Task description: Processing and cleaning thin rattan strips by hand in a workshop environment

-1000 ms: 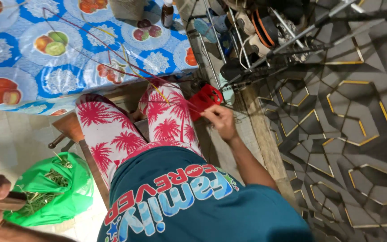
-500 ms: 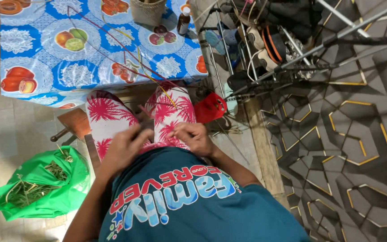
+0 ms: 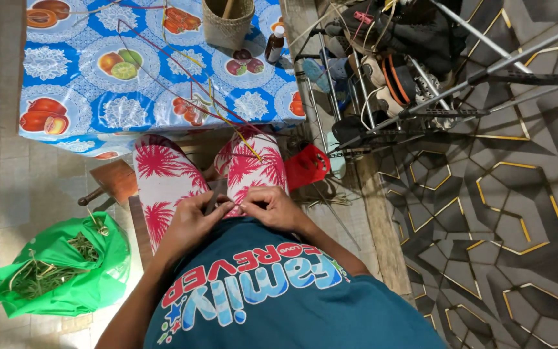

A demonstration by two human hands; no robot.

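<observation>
Overhead view of a seated person at work. A green plastic bag (image 3: 56, 268) lies open on the tiled floor at lower left, beside the person's left arm, holding a loose heap of thin green strips. A small red bag (image 3: 306, 166) stands just right of the right knee, against the base of a wire shoe rack (image 3: 382, 77). On the desk (image 3: 59, 132), under a blue cloth printed with fruit, stand a woven basket (image 3: 228, 22) and, just to its right, a small brown bottle (image 3: 274, 45) with a white cap. Long coloured strands (image 3: 188, 87) in red, yellow and green run from the desk down toward the lap.

The left hand (image 3: 192, 223) rests on the left thigh, its fingers curled shut around a thin dark strip (image 3: 213, 196) that rises between thumb and forefinger. The right hand (image 3: 276, 208) lies just beside it on the right thigh, fingers (image 3: 248, 205) bent and pinched together at the same spot; what they pinch is too small to tell. Both hands meet over the lap, touching the pink palm-print trousers (image 3: 163, 178). Both forearms angle inward from the elbows, with wrists low against the body.
</observation>
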